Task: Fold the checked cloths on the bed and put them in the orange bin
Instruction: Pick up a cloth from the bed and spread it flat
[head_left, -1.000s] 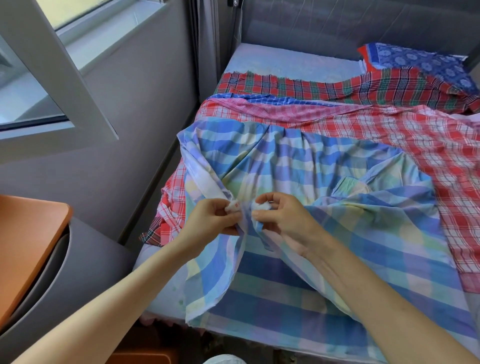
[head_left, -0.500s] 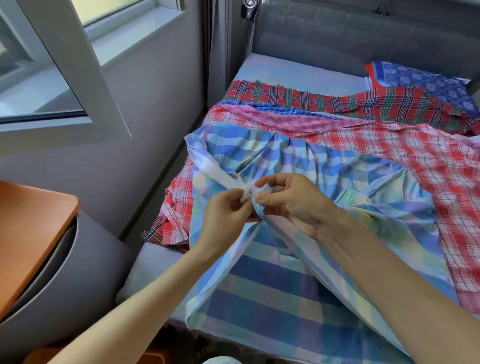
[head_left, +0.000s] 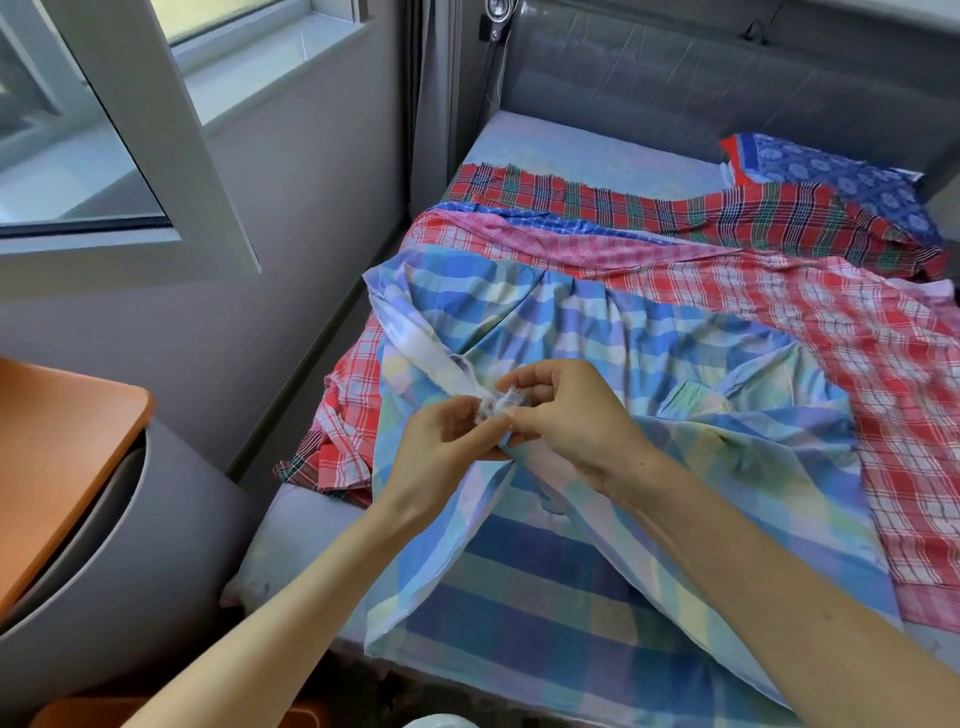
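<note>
I see a narrow bed (head_left: 571, 150) hard against a grey wall (head_left: 260, 338), its far end bare. The thin, rumpled blue checked cloth (head_left: 649, 358) lies topmost at the near end, over a red checked cloth (head_left: 857, 364). My left hand (head_left: 441, 452) and right hand (head_left: 566, 415) both pinch its frayed white edge, lifted above the bed.

Top cloth (head_left: 597, 332): big checks in mid blue, pale blue, lilac, pale yellow-green and white, with darker navy bands at the near end and a frayed white edge. Red-and-white cloth (head_left: 841, 338): red grid lines on white, with solid red squares. Pink cloth (head_left: 561, 248): fine pink-white check. Blue strip (head_left: 571, 224): small blue-white check. Far cloth (head_left: 675, 205): red tartan with dark green and white lines. Pillow (head_left: 841, 174): dark blue with pale floral medallions and a red border. Bed sheet (head_left: 571, 148): plain pale blue. Headboard (head_left: 701, 73): grey. Left panel (head_left: 57, 441): orange over a grey body.
</note>
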